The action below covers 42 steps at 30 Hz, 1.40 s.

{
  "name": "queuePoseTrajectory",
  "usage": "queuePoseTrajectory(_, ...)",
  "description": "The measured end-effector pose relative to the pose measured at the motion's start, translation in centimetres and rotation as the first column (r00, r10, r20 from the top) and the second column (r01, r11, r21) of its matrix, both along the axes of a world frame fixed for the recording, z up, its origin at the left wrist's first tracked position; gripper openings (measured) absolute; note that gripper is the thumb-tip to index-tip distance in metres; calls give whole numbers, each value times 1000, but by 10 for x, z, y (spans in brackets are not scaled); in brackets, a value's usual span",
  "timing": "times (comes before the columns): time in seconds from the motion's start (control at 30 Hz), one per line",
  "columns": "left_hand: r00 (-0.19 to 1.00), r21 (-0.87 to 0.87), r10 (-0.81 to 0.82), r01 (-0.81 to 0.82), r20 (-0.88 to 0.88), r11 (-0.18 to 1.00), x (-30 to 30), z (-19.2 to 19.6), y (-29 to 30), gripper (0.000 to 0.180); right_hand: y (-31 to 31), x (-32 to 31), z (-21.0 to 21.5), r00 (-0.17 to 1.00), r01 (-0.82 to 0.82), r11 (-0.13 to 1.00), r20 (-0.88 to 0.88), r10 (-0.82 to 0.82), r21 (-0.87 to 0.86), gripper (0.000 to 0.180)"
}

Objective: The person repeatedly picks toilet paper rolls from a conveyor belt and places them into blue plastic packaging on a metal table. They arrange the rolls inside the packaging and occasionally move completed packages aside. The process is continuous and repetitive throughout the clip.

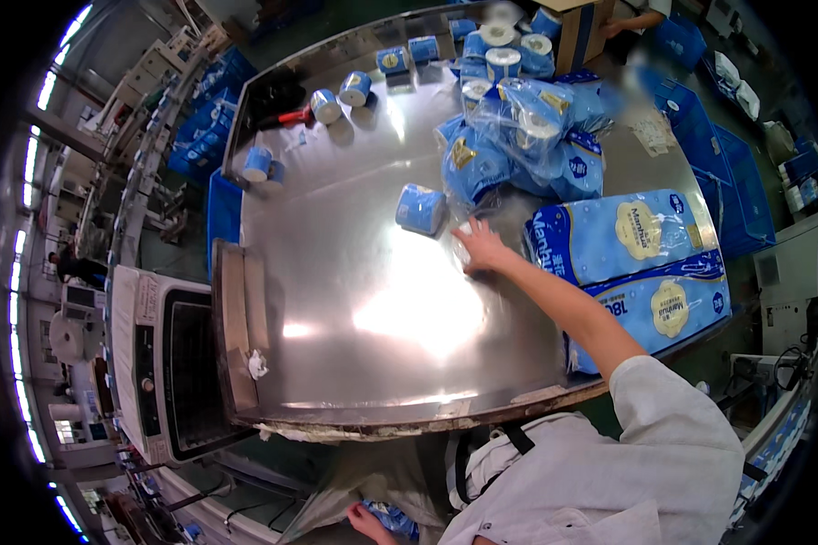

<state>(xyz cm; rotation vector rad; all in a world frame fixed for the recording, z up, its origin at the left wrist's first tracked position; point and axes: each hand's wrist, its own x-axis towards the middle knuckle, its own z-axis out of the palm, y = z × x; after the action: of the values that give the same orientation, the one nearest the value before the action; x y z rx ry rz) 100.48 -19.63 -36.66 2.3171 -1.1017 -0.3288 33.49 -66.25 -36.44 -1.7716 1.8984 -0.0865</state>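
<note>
My right hand (482,247) reaches across the shiny metal table, fingers spread over a whitish, film-like bit (461,243). Just left of its fingertips lies a blue-wrapped toilet roll (420,209) on its side. Beyond the hand is a heap of blue rolls in clear plastic bags (527,136). Two large blue printed packs (609,238) lie side by side to the right of my forearm. Below the table's near edge, my left hand (369,524) is beside crumpled blue plastic (393,518) at a greyish bag (345,486); its fingers are too small and partly hidden to read.
Several single rolls (354,88) stand along the far left of the table, near a red-handled tool (286,119). Another person's hand (614,28) is by a cardboard box (580,36) at the back. Blue crates (741,186) line the right; a white machine (159,363) stands left.
</note>
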Motion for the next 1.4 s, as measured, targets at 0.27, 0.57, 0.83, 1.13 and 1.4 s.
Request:
queuePoseTrajectory(0.27,550,47,-786,826,-284,561,-247,69,-274,56,164,40,12,998,-68,994,14,69,-82,87)
queuePoseTrajectory(0.57,-363,-290,-692,930,-624,-227,-444,95,-300,127,321,59,185,863,341,906,465,-197,-250,117)
queuePoseTrajectory(0.83,-620,-511,-329,780,-712,-362,-461,158,-221,121,438,88,250,467,711,693,819,-334,-123,132)
queuePoseTrajectory(1.13,-692,-539,-410,721,-595,-435,-419,219,-163,120,509,138,217,465,781,574,843,-271,-246,153)
queuePoseTrajectory(1.4,-523,-498,-480,846,-704,-193,-376,215,-55,116,588,138,190,455,639,735,882,-122,-228,153)
